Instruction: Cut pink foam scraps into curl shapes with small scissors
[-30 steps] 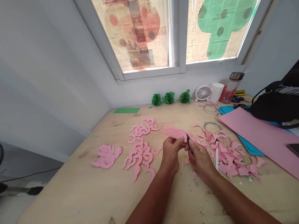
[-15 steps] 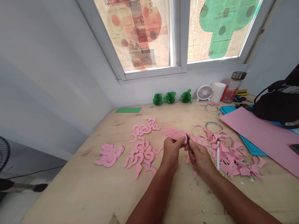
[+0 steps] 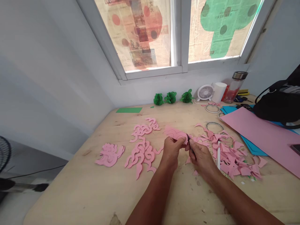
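My left hand (image 3: 172, 148) pinches a piece of pink paper (image 3: 180, 135) with drawn curved lines, held just above the table. Closed around dark scissors (image 3: 188, 137), my right hand (image 3: 199, 153) keeps the blades at the right edge of this paper; the fingers hide most of the handles. Left of my hands lie pink wavy paper cut-outs (image 3: 140, 153), with more cut-outs (image 3: 145, 128) behind them. A stacked pink cut-out pile (image 3: 110, 154) sits farther left. Pink paper scraps (image 3: 234, 159) are heaped beside my right hand, with a white pen (image 3: 218, 156) among them.
Green paper ornaments (image 3: 170, 97) line the wall near a small white fan (image 3: 205, 92) and a glass bottle (image 3: 235, 87). Tape rings (image 3: 214, 126) lie behind the scraps. Pink sheet (image 3: 262, 137), blue sheets (image 3: 254, 147) and a black bag (image 3: 276, 106) occupy the right side.
Both hands stay nearly in place, with the scissors still at the paper's right edge. The paper has shifted very slightly, and the view has moved a little.
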